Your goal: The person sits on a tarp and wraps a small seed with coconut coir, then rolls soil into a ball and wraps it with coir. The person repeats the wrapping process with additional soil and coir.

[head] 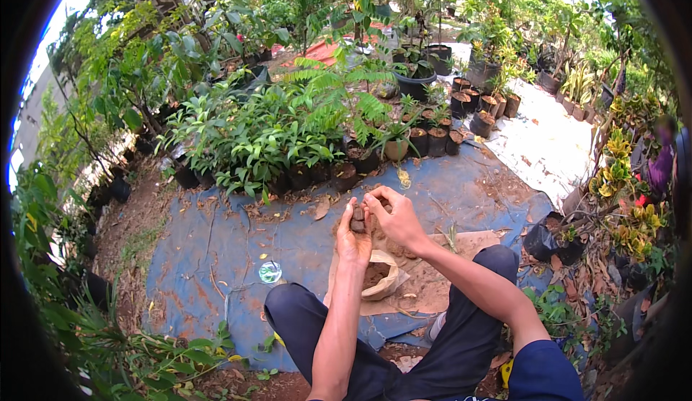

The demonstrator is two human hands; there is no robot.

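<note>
Dark brown lumps, which look like moist soil [357, 222], rest in my left hand [354, 241], with its fingers curled up around them. Close beside it, my right hand [393, 214] has thumb and fingertips bent together near the left fingertips; whether something small is between them cannot be made out. Below my hands an open pale sack with a rolled rim [397, 281] holds brown soil [374, 274]. It stands on a soil-covered tan sheet [427, 287] between my knees. A clear plastic cup or container [270, 272] lies left of the sack.
A blue tarpaulin [189, 271] with dry leaves and loose soil spreads before me. Leafy seedlings in black bags [344, 176] line its far edge, beside a potted spiky plant [396, 149]. More bagged plants [540, 238] stand at right. A person in purple [660, 168] shows at the far right edge.
</note>
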